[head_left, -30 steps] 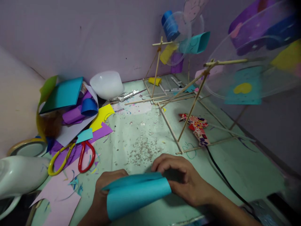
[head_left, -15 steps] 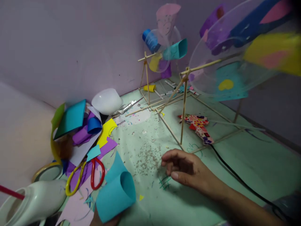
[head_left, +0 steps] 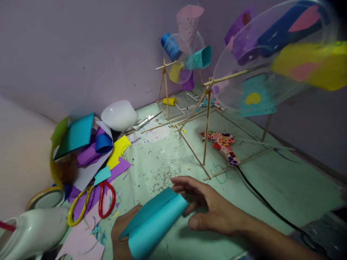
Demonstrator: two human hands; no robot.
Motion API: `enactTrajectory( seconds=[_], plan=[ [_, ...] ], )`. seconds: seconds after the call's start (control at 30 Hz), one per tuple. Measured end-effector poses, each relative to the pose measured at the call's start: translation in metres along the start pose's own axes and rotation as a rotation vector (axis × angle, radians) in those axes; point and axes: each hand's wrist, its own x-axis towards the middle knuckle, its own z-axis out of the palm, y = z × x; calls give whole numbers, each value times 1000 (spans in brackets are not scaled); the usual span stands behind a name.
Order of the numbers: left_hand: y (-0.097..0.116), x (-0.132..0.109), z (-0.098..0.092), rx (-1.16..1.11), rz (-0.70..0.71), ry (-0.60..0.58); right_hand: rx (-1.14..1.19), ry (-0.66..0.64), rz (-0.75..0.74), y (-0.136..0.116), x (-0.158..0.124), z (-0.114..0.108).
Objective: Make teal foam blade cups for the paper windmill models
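Turquoise paper, curled into a loose roll with one flap along its upper side, is at the bottom centre of the frame. The left hand grips it from the left, its fingers mostly hidden by the sheet. At the roll's far end, the right hand is empty, fingers loosely curved and thumb held apart from them; whether a fingertip touches the paper I cannot tell.

On the pale green tabletop, right of centre, a flower-patterned glue gun lies within a frame of sticks, its black cord trailing to the lower right. A clear disc carrying coloured paper pieces hangs at upper right. To the left are a yellow handle and a red handle of scissors, among purple and pink paper scraps. A white bottle lies in the lower left, and a white bowl leans near the wall.
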Motion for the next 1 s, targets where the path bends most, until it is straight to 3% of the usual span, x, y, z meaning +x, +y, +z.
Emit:
enactTrajectory(
  seconds=[0.13,0.27,0.47,0.57,0.77,1.0],
  plan=[
    [26,12,11,148,147,-33,-102,11,43,3,1,4],
    [28,14,16,166,270,-47,-153,13,61,3,3,6],
    [39,22,19,103,341,45,-179,-2,90,-1,6,9],
    [47,25,20,67,323,112,-135,4,93,0,7,9],
    [52,22,16,23,87,142,-63,44,114,1,9,8],
    [52,19,15,51,195,126,-68,36,153,2,8,8]
  ],
)
